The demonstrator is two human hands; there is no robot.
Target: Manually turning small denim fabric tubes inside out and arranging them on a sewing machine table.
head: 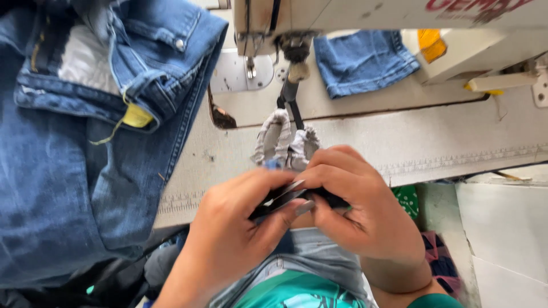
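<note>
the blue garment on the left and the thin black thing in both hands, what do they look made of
The blue garment with orange stitching looks like washed cotton denim: faded matte weave, thick seams, a metal rivet. The thin black strip pinched between the left hand and right hand shows a glossy highlight, so perhaps smooth plastic or coated material; blur leaves it open.

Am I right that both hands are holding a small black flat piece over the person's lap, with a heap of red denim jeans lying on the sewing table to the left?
Not quite: the heap of denim jeans is blue, not red, as the head view shows. The rest holds: the left hand and right hand both grip the small black flat piece over the lap, and the jeans lie on the pale sewing table to the left.
</note>
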